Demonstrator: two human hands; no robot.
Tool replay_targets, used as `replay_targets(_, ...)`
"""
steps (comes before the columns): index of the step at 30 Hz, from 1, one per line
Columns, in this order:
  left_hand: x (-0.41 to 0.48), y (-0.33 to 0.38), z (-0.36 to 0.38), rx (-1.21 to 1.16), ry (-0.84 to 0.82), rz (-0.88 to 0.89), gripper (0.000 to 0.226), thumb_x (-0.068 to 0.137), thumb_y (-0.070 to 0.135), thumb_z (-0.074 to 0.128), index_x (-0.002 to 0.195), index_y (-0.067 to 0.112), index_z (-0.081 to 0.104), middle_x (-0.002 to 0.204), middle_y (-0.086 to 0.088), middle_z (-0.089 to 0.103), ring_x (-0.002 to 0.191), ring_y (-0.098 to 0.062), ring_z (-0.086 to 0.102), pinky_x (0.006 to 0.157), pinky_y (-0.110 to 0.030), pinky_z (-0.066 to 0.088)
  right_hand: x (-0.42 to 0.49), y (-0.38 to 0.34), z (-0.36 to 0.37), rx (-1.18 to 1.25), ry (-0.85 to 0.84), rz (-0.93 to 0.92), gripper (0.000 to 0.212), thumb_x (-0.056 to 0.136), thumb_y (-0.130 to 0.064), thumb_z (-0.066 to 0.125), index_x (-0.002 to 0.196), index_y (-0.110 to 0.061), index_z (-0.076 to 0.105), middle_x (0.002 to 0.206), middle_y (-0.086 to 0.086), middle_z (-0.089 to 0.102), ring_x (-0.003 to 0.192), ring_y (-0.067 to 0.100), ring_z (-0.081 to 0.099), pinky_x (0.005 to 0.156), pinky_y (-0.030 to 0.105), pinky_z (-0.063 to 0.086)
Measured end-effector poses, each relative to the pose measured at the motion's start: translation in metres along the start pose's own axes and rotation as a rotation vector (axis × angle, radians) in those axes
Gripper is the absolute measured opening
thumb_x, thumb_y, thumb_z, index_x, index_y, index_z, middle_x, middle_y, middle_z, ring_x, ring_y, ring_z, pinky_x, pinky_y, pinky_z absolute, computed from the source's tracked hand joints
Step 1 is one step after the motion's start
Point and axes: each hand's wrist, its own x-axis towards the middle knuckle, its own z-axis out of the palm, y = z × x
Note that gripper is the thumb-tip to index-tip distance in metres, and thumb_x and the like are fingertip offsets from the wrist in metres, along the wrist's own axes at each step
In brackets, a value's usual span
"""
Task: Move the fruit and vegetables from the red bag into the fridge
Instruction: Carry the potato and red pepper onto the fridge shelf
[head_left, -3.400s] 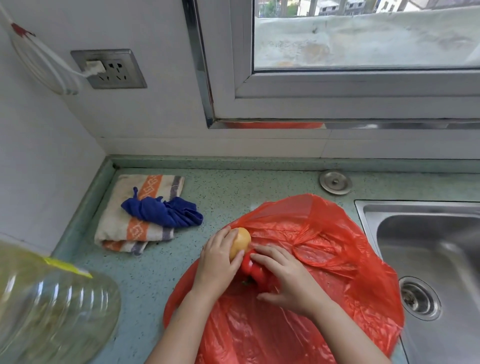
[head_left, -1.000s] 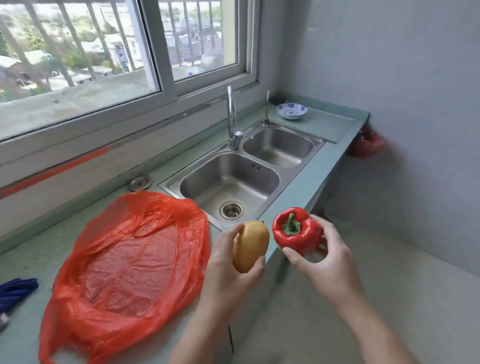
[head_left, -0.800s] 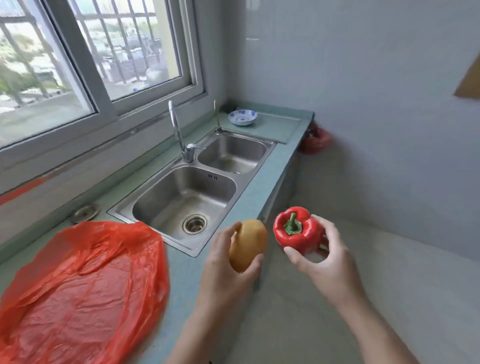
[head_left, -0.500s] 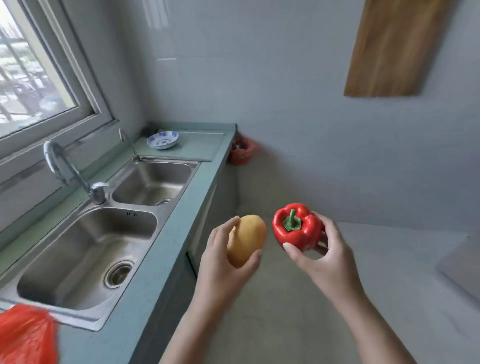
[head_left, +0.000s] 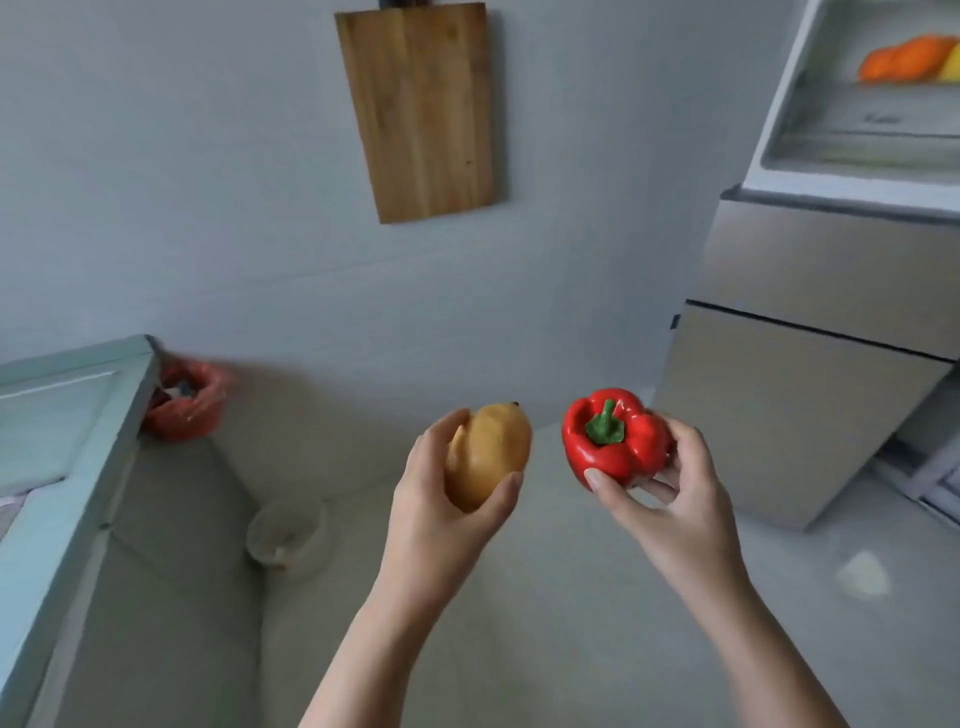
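My left hand (head_left: 441, 512) grips a yellow-brown pear-like fruit (head_left: 488, 454), held up in front of me. Just to its right, my right hand (head_left: 670, 499) holds a red bell pepper (head_left: 615, 441) with its green stem facing me. The fridge (head_left: 810, 364) stands at the right; its upper compartment is open and orange and yellow produce (head_left: 906, 57) lies on a shelf inside. The red bag from the counter is out of view.
The counter's end (head_left: 67, 467) runs along the left. A red-lined bin (head_left: 189, 400) sits beyond it by the wall, and a pale bucket (head_left: 285, 530) stands on the floor. A wooden cutting board (head_left: 423, 109) hangs on the wall ahead.
Both hands took the fruit and pepper out of the red bag. My view has swung right, away from sink and bag, and the fridge has come into sight.
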Motion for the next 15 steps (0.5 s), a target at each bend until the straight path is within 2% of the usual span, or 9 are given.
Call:
replay_targets(6, 0.054, -0.004, 0.075, -0.096, -0.188, 0.016, 0.059, 0.07, 0.026, 0.077, 0.119, 0.036, 0.045, 0.11, 0.025, 0.051, 0.098, 0.022, 0.044, 0.073, 0.003, 0.035, 0.044, 0.036, -0.044, -0.021, 0.189, 0.095, 0.061, 0.063, -0.017, 0.081, 0.115, -0.025, 0.049, 0.109, -0.008, 0.06, 0.085, -0.005, 0.063, 0.068, 0.009, 0.047)
replay_targets(9, 0.094, -0.011, 0.107, -0.126, -0.251, 0.018, 0.058, 0.07, 0.027, 0.077, 0.115, 0.039, 0.044, 0.11, 0.026, 0.052, 0.099, 0.017, 0.045, 0.071, 0.002, 0.037, 0.077, 0.052, -0.053, -0.039, 0.262, 0.125, 0.061, 0.064, -0.015, 0.081, 0.115, -0.023, 0.049, 0.109, -0.005, 0.06, 0.083, -0.005, 0.063, 0.066, 0.008, 0.047)
replay_targets(12, 0.147, -0.018, 0.133, -0.159, -0.294, 0.039, 0.057, 0.07, 0.027, 0.077, 0.112, 0.042, 0.043, 0.108, 0.024, 0.053, 0.098, 0.014, 0.047, 0.07, 0.001, 0.038, 0.122, 0.063, -0.053, -0.057, 0.339, 0.135, 0.062, 0.064, -0.016, 0.081, 0.116, -0.024, 0.048, 0.11, -0.006, 0.06, 0.084, -0.006, 0.063, 0.069, 0.012, 0.048)
replay_targets(15, 0.203, -0.018, 0.153, -0.185, -0.335, 0.07, 0.056, 0.07, 0.026, 0.078, 0.109, 0.043, 0.042, 0.104, 0.026, 0.052, 0.093, 0.017, 0.047, 0.068, 0.001, 0.038, 0.172, 0.065, -0.046, -0.071, 0.399, 0.128, 0.057, 0.064, -0.019, 0.08, 0.108, -0.034, 0.047, 0.107, -0.011, 0.059, 0.084, -0.007, 0.062, 0.074, 0.018, 0.046)
